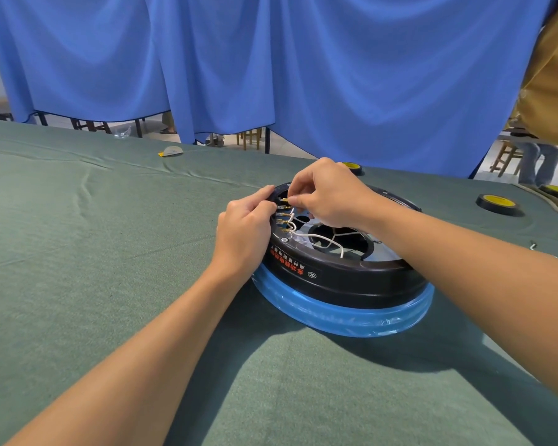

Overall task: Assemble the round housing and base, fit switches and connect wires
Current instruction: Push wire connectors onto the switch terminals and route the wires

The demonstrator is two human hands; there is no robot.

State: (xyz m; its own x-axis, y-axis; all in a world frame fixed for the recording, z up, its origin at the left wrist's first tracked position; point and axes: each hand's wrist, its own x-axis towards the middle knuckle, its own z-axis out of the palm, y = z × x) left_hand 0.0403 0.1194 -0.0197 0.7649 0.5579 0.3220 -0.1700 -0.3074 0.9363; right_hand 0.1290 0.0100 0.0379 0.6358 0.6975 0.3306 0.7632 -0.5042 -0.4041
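A glossy black round housing sits on a base wrapped in wrinkled blue film, under both hands. The left hand curls its fingers over the housing's rim. Just beside them, the right hand pinches a thin white wire at a row of brass terminals. Matte green felt covers the table, and a draped blue curtain hangs beyond the fingers.

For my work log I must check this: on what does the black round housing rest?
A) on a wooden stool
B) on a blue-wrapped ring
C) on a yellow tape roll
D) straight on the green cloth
B: the black housing sits on the blue-wrapped ring, which lies on the green cloth.
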